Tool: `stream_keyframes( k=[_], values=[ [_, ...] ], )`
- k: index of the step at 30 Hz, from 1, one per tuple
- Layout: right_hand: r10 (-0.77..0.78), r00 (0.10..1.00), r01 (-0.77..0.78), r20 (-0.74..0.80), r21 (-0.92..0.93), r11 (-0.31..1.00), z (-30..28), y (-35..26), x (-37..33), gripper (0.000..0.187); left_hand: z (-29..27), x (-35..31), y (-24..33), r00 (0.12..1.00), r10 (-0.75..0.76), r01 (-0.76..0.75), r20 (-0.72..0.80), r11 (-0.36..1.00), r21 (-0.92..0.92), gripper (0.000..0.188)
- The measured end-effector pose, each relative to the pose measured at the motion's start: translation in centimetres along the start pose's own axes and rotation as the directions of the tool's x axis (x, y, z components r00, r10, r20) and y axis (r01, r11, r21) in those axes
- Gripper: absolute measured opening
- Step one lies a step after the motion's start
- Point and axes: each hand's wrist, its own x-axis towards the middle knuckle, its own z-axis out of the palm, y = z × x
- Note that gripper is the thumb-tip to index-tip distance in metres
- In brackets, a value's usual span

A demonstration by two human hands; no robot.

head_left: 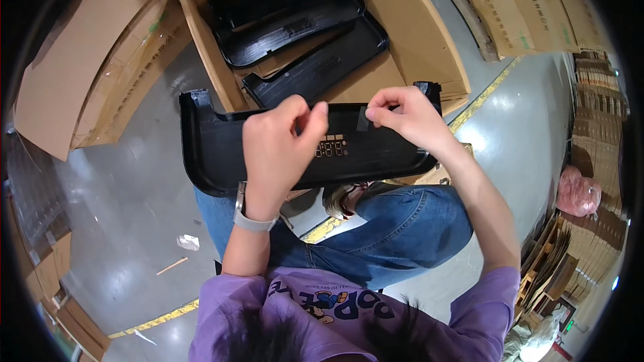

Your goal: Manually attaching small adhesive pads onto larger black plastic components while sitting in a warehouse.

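Observation:
A long black plastic panel with raised rims and cut-out digit shapes lies across my lap, against the near side of the open cardboard box. My right hand pinches a small dark strip of film between thumb and fingers, over the panel's far edge. Left of the digit cut-outs, my left hand is held above the panel with its fingers curled and the thumb against them. Whatever those fingers hold, if anything, is hidden. Inside the box rest more black panels, similar in shape.
Flattened cardboard leans at the far left, and more cartons stand at the far right. A pink bag sits by stacked cardboard on the right. On the grey floor are a white scrap, a thin stick and yellow lines.

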Motion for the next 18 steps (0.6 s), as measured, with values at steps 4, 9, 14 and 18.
stream_keyframes(
  k=[4, 9, 14, 18],
  values=[
    [0.109, 0.958, -0.122, 0.264, 0.035, 0.992, 0.9, 5.5, 1.6, 0.013, 0.2, 0.1, -2.7, 0.989, -0.04, 0.007, 0.143, 0.974, 0.225, 0.026],
    [0.084, 0.919, -0.079, 0.384, -0.028, 0.996, 2.1, 7.4, 2.0, 0.013, 1.6, -1.1, -6.0, 0.922, -0.121, -0.089, 0.368, 0.859, 0.505, 0.02],
    [0.077, 0.932, -0.081, 0.353, -0.004, 0.997, 2.6, 7.8, 2.6, 0.013, 2.0, -0.9, -6.3, 0.849, -0.217, -0.101, 0.481, 0.828, 0.552, 0.019],
    [0.062, 0.939, -0.057, 0.337, -0.023, 0.998, 2.8, 7.7, 2.7, 0.013, 2.1, -0.7, -6.2, 0.838, -0.226, -0.106, 0.497, 0.826, 0.553, 0.02]
  ],
)
